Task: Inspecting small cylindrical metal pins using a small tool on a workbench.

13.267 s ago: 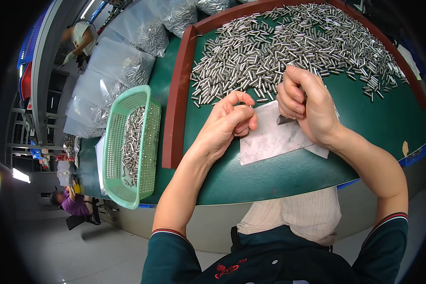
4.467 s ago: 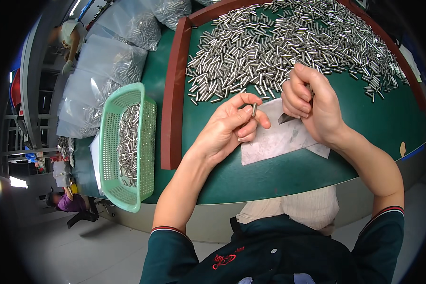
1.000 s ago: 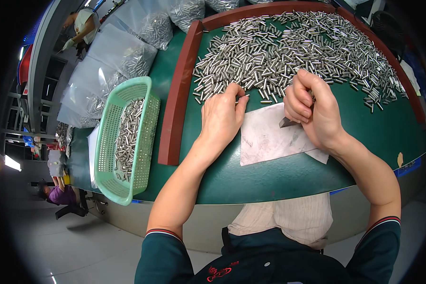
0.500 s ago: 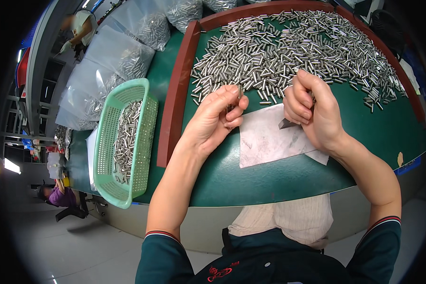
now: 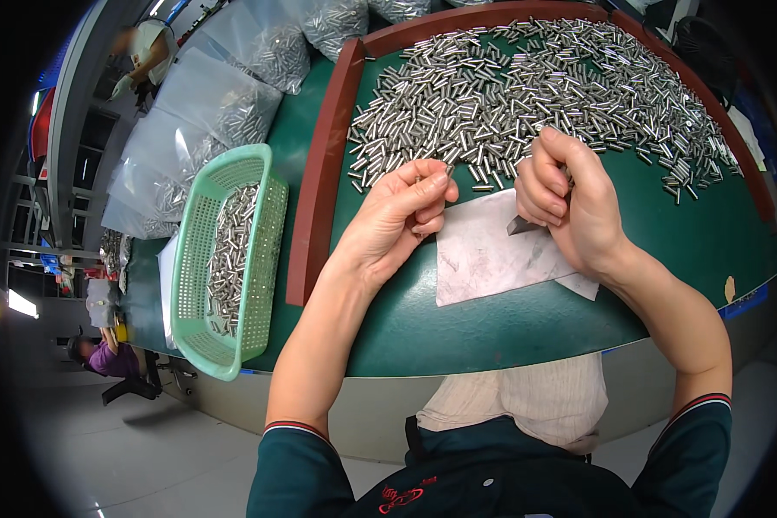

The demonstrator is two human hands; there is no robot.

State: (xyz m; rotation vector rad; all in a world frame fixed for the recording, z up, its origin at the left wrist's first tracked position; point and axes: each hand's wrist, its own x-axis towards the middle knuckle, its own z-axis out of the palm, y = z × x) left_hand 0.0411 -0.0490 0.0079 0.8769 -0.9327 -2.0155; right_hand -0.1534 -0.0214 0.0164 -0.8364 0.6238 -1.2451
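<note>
Bright, even overhead light; soft shadows under both hands; glints on the metal pins (image 5: 527, 86); strong fisheye bending and dark vignette at the blurred rim

Factory sorting bench – heaps of metal pins (image 5: 527, 86), bagged parts (image 5: 224, 104), green basket (image 5: 224, 259)

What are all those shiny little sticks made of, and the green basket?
The little pins look like metal: silvery, bright glints, polished. The green basket looks like plastic: a matt moulded mesh of holes. The left hand pinches one pin.
</note>
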